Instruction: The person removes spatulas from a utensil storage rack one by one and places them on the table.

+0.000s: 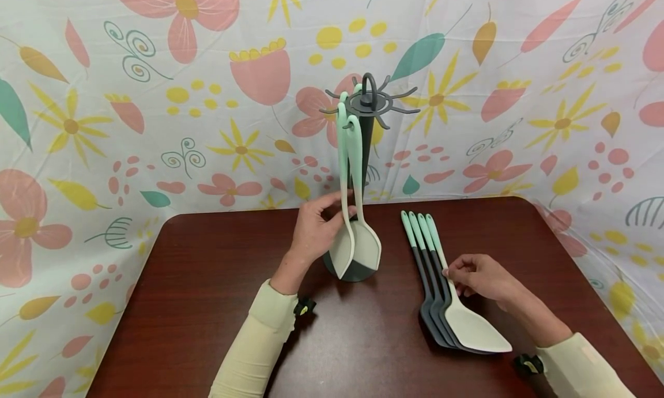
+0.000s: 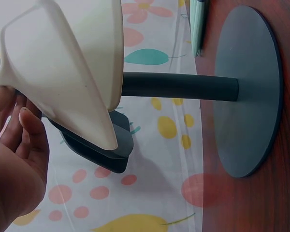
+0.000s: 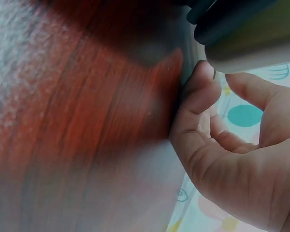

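Two pale tools (image 1: 368, 247) hung at the front of the rack (image 1: 366, 144), and the left hand (image 1: 313, 231) was curled about the stem of the left one, gripping it between thumb and fingers. Well to the right, the right hand (image 1: 479, 277) pinched the handle of a pale turner (image 1: 474, 326), topmost of a row on the table (image 1: 207, 305); three dark turners (image 1: 429, 323) lay overlapped beside and under it.

Doing this well, I judged, called for a light hold on the left — enough to keep the hanging pair from swinging, not so much as to push a handle off its hook. On the right, the pinch partway down the handle seemed sensible, though the broad head probably made it front-heavy; a firm, level lift would have spared the dark ones a shove.

Nothing boxed these tools in: the rack served as holder, a pole on a round base (image 2: 246, 125) with a ring of hooks (image 1: 383, 105) on top. Besides the pale pair it bore dark heads (image 2: 121, 137) behind them — two, by the left wrist view
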{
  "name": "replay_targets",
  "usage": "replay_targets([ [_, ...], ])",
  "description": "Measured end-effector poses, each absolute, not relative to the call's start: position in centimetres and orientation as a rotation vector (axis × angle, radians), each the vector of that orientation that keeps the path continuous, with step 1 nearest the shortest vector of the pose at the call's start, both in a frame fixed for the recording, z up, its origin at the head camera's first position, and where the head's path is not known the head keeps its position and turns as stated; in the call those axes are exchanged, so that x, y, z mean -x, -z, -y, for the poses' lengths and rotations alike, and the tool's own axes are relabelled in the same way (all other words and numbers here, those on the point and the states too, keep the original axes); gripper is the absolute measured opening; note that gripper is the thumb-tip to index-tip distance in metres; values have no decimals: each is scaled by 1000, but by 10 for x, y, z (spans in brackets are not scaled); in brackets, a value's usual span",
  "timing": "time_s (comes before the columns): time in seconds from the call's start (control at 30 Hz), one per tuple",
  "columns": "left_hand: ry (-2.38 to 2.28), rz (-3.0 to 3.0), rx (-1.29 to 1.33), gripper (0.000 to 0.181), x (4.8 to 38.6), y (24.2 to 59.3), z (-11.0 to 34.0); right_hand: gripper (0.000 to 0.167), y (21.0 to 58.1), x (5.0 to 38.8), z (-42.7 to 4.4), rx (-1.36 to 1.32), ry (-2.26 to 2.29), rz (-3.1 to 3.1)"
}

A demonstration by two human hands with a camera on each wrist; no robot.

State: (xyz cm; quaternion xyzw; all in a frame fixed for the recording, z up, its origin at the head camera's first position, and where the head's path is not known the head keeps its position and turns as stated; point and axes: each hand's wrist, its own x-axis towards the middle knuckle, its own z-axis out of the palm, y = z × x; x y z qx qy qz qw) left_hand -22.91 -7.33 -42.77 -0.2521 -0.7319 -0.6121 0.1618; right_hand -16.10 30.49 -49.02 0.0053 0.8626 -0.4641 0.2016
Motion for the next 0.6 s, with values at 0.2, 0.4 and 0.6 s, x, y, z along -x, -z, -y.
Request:
replay_targets([
  [0.2, 1749, 2089, 725, 28, 229, 427, 73, 28, 486, 161, -309, 17, 1248, -2487],
  [0.4, 1733, 2101, 722, 28, 229, 427, 73, 33, 475, 160, -307, 8, 1254, -2615],
  [0.6, 1743, 2105, 717, 28, 229, 427, 74, 33, 464, 160, -302, 62, 1323, -2754],
])
